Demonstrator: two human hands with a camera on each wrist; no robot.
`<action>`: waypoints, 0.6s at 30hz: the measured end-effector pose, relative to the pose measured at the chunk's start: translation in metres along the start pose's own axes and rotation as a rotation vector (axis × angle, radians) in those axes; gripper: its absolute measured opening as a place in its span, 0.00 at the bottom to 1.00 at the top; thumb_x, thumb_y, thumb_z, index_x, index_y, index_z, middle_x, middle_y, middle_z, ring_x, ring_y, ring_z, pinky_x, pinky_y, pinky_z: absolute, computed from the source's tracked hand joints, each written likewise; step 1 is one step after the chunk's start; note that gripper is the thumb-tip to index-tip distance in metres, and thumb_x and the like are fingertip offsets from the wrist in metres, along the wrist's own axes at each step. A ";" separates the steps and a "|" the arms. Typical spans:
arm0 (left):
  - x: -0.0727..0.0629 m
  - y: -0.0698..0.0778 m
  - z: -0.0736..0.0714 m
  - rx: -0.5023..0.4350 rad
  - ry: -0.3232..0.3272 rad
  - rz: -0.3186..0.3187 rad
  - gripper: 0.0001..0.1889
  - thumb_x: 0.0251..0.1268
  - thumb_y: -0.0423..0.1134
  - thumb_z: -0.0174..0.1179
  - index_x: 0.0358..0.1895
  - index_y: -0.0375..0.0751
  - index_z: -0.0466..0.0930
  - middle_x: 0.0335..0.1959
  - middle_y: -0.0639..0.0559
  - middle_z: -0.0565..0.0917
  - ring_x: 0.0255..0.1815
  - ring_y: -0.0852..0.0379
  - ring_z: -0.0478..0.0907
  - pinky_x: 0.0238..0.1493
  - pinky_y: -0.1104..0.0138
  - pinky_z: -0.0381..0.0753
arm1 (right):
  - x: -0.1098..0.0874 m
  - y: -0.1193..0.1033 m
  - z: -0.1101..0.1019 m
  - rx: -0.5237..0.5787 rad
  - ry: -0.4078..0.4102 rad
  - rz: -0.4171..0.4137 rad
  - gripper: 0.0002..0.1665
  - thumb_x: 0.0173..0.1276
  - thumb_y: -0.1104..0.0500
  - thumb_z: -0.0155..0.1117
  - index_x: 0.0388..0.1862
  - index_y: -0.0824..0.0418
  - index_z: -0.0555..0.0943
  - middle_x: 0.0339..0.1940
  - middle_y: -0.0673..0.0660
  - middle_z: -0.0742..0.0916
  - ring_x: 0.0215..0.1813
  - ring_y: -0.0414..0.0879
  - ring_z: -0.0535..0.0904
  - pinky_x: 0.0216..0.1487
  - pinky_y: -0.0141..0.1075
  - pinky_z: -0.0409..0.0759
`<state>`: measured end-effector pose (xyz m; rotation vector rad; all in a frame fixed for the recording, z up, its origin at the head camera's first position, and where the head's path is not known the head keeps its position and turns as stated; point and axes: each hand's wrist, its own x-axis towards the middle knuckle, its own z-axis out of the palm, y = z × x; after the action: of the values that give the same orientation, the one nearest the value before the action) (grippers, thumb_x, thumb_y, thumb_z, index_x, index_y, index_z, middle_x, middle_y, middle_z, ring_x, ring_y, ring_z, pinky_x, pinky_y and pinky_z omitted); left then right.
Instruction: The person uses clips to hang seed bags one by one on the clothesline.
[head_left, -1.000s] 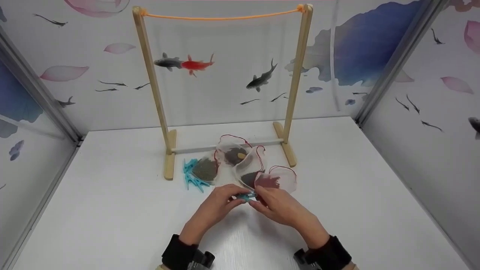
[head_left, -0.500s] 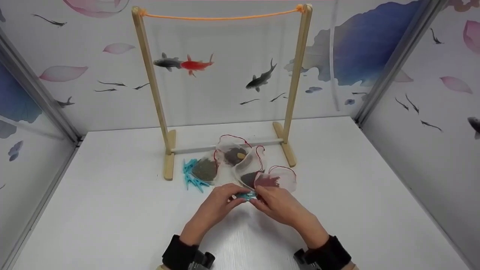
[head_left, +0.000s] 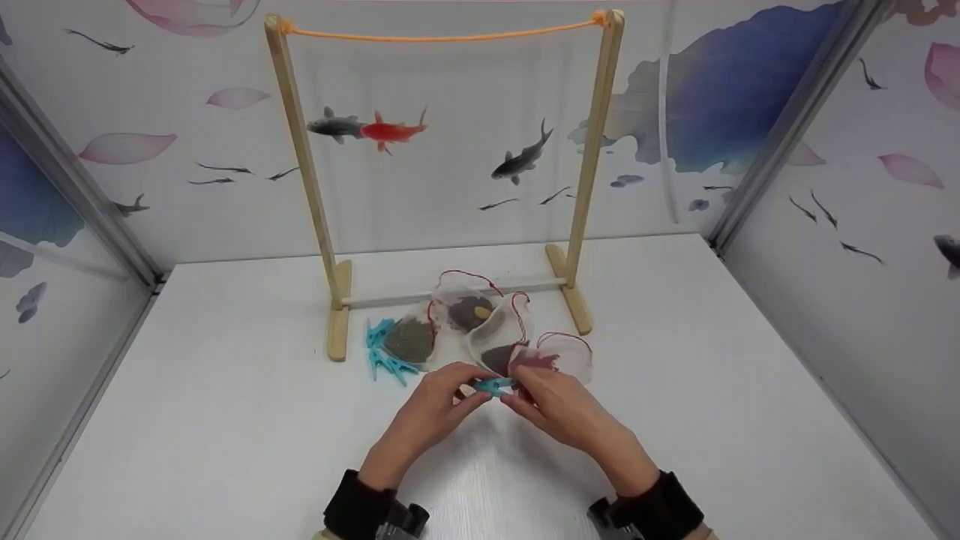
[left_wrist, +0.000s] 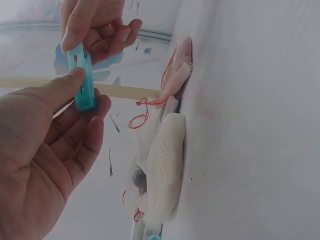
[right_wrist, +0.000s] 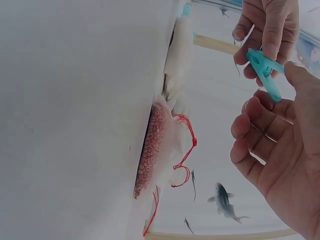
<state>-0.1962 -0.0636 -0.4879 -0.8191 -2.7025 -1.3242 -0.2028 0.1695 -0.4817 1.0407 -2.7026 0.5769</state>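
Wooden frame (head_left: 593, 146) strung with orange cord (head_left: 450, 38), upright on white surface (head_left: 225, 420). Mesh drawstring bags (head_left: 409, 339), four, lying between frame and hands; loose clothespins (head_left: 381, 330) beside leftmost. Held clothespin (head_left: 493, 386), turquoise, pinched by fingers of left hand (head_left: 442, 397) and right hand (head_left: 559, 409); slightly raised since earlier, bags unmoved.

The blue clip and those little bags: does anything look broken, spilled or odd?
Nothing plainly wrong. The clip looks whole, and the bags show no tear or obvious spill. Tiny dark specks show on the table near the bags in the left wrist view, too small to tell whether they leaked out.
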 end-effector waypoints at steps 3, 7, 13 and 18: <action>0.000 -0.005 0.001 0.006 0.026 -0.006 0.16 0.73 0.47 0.58 0.59 0.48 0.78 0.57 0.52 0.82 0.53 0.53 0.81 0.48 0.64 0.85 | -0.001 0.003 -0.002 -0.016 0.035 0.018 0.16 0.74 0.43 0.59 0.43 0.55 0.75 0.25 0.46 0.78 0.28 0.36 0.70 0.32 0.27 0.71; -0.001 -0.014 0.003 0.062 0.085 -0.047 0.15 0.76 0.45 0.55 0.59 0.45 0.78 0.60 0.47 0.79 0.60 0.47 0.78 0.54 0.56 0.83 | -0.002 0.007 -0.005 -0.052 0.087 0.028 0.14 0.73 0.45 0.61 0.42 0.55 0.77 0.24 0.45 0.81 0.27 0.36 0.73 0.31 0.30 0.75; -0.006 -0.026 0.010 0.217 0.141 -0.185 0.16 0.71 0.39 0.61 0.57 0.36 0.77 0.62 0.35 0.74 0.66 0.37 0.71 0.64 0.47 0.74 | -0.002 0.010 -0.006 -0.088 0.111 0.046 0.11 0.74 0.48 0.61 0.38 0.54 0.79 0.24 0.46 0.85 0.28 0.40 0.80 0.31 0.35 0.78; -0.009 -0.030 0.012 0.251 0.146 -0.249 0.18 0.65 0.36 0.67 0.55 0.34 0.78 0.57 0.33 0.73 0.60 0.37 0.72 0.57 0.48 0.77 | -0.002 0.011 -0.007 -0.113 0.149 0.055 0.15 0.74 0.51 0.60 0.27 0.54 0.76 0.17 0.47 0.80 0.22 0.40 0.73 0.25 0.31 0.68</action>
<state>-0.2004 -0.0737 -0.5200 -0.3595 -2.8414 -1.0005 -0.2081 0.1811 -0.4788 0.8621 -2.6069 0.4833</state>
